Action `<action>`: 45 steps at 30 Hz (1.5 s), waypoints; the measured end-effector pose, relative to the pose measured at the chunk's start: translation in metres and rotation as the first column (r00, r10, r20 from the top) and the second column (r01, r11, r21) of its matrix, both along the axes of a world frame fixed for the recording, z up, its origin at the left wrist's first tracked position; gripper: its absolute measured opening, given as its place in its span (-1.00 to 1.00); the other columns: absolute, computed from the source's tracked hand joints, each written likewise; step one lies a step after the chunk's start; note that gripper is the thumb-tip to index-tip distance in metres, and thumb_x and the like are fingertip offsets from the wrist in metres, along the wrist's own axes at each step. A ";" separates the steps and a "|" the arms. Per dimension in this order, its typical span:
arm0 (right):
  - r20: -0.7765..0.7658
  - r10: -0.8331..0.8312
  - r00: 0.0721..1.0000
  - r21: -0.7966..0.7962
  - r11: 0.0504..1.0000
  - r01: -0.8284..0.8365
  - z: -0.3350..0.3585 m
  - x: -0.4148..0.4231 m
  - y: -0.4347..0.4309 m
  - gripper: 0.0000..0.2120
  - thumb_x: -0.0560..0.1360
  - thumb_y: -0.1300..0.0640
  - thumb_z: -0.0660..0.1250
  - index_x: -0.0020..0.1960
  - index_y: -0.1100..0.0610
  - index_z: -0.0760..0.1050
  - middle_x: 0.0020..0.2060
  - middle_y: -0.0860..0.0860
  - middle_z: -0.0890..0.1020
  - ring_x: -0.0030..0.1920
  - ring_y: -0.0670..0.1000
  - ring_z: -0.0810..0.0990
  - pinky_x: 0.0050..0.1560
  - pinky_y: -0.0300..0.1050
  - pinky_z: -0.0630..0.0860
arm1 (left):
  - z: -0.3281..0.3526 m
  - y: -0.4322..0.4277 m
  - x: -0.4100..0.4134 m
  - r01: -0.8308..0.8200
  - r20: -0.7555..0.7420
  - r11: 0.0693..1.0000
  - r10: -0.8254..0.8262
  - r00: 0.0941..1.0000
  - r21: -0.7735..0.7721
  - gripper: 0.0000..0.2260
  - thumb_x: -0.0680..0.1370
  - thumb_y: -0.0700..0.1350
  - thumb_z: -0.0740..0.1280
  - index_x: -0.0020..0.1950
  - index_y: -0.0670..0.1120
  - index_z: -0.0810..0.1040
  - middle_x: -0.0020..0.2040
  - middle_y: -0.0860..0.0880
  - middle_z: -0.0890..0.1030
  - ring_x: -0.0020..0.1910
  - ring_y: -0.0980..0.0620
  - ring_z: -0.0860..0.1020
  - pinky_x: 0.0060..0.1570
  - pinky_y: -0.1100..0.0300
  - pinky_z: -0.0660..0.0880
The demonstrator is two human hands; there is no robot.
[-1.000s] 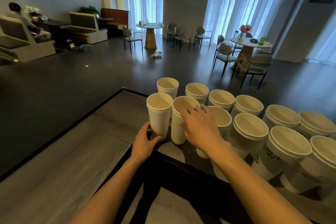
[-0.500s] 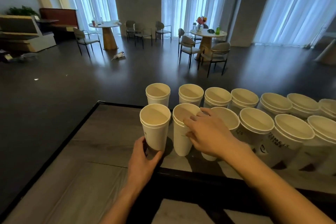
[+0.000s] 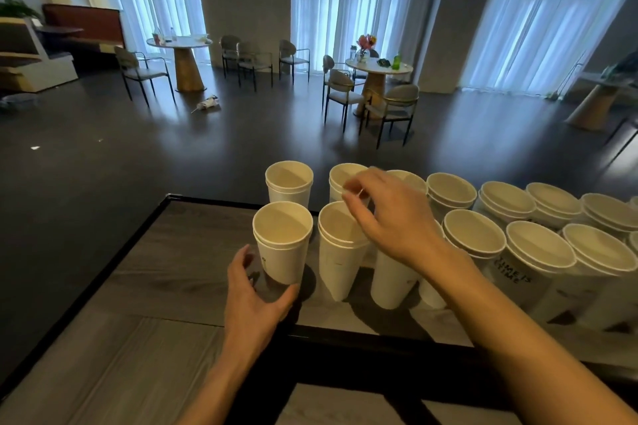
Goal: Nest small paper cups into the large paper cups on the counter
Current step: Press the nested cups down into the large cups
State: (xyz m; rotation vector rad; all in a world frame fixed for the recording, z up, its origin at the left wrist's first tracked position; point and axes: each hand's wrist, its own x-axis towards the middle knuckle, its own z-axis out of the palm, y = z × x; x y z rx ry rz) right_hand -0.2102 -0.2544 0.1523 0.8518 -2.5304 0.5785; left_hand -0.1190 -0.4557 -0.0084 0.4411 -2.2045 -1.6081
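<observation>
Cups (image 3: 459,191) on bench (image 3: 193,252) mostly show doubled rims, nesting near done; left hand (image 3: 255,297) loosely open beside front-left cup (image 3: 282,241), right hand (image 3: 390,214) open above second cup (image 3: 340,252).

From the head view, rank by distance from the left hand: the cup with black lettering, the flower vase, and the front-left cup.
From the left hand:
1. Front-left cup, touching its fingers.
2. Lettered cup, far right on the counter.
3. Flower vase, on a distant round table.
</observation>
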 end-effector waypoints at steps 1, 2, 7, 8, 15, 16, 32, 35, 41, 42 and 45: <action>-0.022 -0.035 0.999 -0.020 0.999 0.035 0.002 -0.009 -0.003 -0.77 0.59 -0.04 0.25 0.20 -0.02 0.51 0.10 -0.06 0.58 0.03 -0.05 0.55 -0.09 -0.10 0.54 | 0.002 0.003 0.002 -0.061 -0.024 0.998 0.060 0.998 -0.023 -0.07 0.27 0.03 0.66 0.49 0.12 0.19 0.49 0.01 0.31 0.37 -0.07 0.43 0.31 -0.09 0.49; -0.034 -0.070 0.997 -0.010 0.998 0.070 0.004 -0.017 -0.006 -0.77 0.59 0.00 0.27 0.23 -0.01 0.49 0.12 -0.06 0.57 0.06 -0.04 0.55 -0.09 -0.12 0.53 | 0.004 0.007 0.007 -0.129 -0.070 0.990 0.125 0.990 -0.062 -0.14 0.27 0.00 0.66 0.42 0.13 0.24 0.41 0.03 0.35 0.31 -0.04 0.46 0.22 0.00 0.53; 0.056 -0.105 0.993 0.313 0.946 0.082 0.012 -0.059 -0.008 -0.70 0.57 0.01 0.28 0.30 -0.04 0.47 0.18 -0.05 0.60 0.12 -0.01 0.55 0.06 -0.09 0.48 | 0.000 0.024 0.023 -0.170 -0.259 0.946 0.097 0.961 -0.275 -0.30 0.24 -0.11 0.67 0.16 0.20 0.30 0.08 0.11 0.42 0.05 0.19 0.48 -0.02 0.26 0.46; 0.131 -0.099 0.986 0.361 0.931 0.046 0.013 -0.065 -0.007 -0.71 0.57 0.00 0.28 0.29 -0.04 0.49 0.13 -0.05 0.63 0.06 -0.02 0.59 0.05 -0.09 0.51 | -0.001 0.028 0.024 -0.148 -0.265 0.941 0.066 0.962 -0.303 -0.35 0.26 -0.11 0.66 0.13 0.19 0.33 0.03 0.12 0.45 0.03 0.21 0.49 -0.06 0.26 0.48; 0.190 -0.040 0.981 0.405 0.914 -0.042 0.012 -0.088 -0.016 -0.83 0.58 0.01 0.30 0.04 0.01 0.65 -0.10 -0.03 0.68 -0.16 -0.04 0.63 -0.20 -0.22 0.53 | 0.001 0.057 0.023 0.107 -0.015 0.928 -0.121 0.993 -0.357 -0.49 0.45 0.13 0.49 0.36 0.26 0.40 0.01 0.23 0.61 -0.06 0.37 0.59 -0.02 0.46 0.50; 0.182 -0.032 0.983 0.391 0.920 -0.043 0.012 -0.088 -0.017 -0.84 0.58 0.02 0.31 0.03 0.01 0.66 -0.10 -0.03 0.69 -0.16 -0.04 0.63 -0.17 -0.19 0.55 | 0.002 0.059 0.021 0.119 0.032 0.932 -0.115 0.993 -0.342 -0.45 0.46 0.14 0.47 0.41 0.24 0.38 -0.01 0.21 0.61 -0.09 0.40 0.57 -0.02 0.49 0.46; 0.251 0.027 0.968 0.294 0.950 -0.103 0.008 -0.084 -0.032 -0.82 0.56 -0.02 0.33 0.04 -0.04 0.69 -0.11 -0.11 0.70 -0.17 -0.07 0.63 -0.28 -0.28 0.47 | 0.006 0.062 -0.002 0.167 0.134 0.921 -0.127 0.983 -0.353 -0.31 0.45 0.24 0.45 0.52 0.16 0.31 -0.09 0.18 0.62 -0.13 0.29 0.60 0.05 0.21 0.62; 0.280 0.017 0.960 0.283 0.954 -0.100 0.007 -0.084 -0.033 -0.81 0.57 0.00 0.31 0.01 0.01 0.69 -0.13 -0.06 0.70 -0.18 -0.06 0.64 -0.26 -0.25 0.53 | 0.006 0.062 -0.004 0.160 0.113 0.920 -0.128 0.985 -0.357 -0.36 0.46 0.21 0.45 0.49 0.17 0.33 -0.05 0.23 0.57 -0.15 0.29 0.59 0.02 0.23 0.63; 0.302 0.089 0.949 0.086 0.989 -0.120 0.016 -0.067 -0.016 -0.77 0.60 0.02 0.30 0.23 -0.02 0.57 0.07 -0.14 0.64 0.00 -0.16 0.58 0.00 -0.22 0.50 | 0.001 0.068 0.005 0.056 -0.022 0.936 -0.068 0.997 -0.348 -0.59 0.46 0.11 0.50 0.21 0.20 0.40 0.01 0.18 0.58 -0.13 0.32 0.59 -0.22 0.43 0.55; 0.288 0.092 0.953 0.038 0.993 -0.108 0.017 -0.063 -0.008 -0.77 0.60 0.01 0.30 0.24 -0.04 0.56 0.08 -0.15 0.64 0.03 -0.17 0.58 0.02 -0.21 0.50 | 0.001 0.071 0.008 0.037 -0.045 0.937 -0.056 0.997 -0.347 -0.63 0.46 0.09 0.50 0.15 0.21 0.40 -0.05 0.17 0.57 -0.13 0.32 0.59 -0.26 0.44 0.54; 0.249 0.071 0.966 -0.059 0.997 -0.058 0.020 -0.052 0.024 -0.80 0.59 -0.01 0.30 0.20 -0.08 0.56 0.06 -0.18 0.62 0.03 -0.19 0.56 0.05 -0.18 0.51 | 0.006 0.081 0.013 0.035 -0.115 0.929 -0.083 0.990 -0.368 -0.69 0.46 0.08 0.50 0.09 0.18 0.44 -0.19 0.15 0.56 -0.20 0.25 0.59 -0.29 0.36 0.57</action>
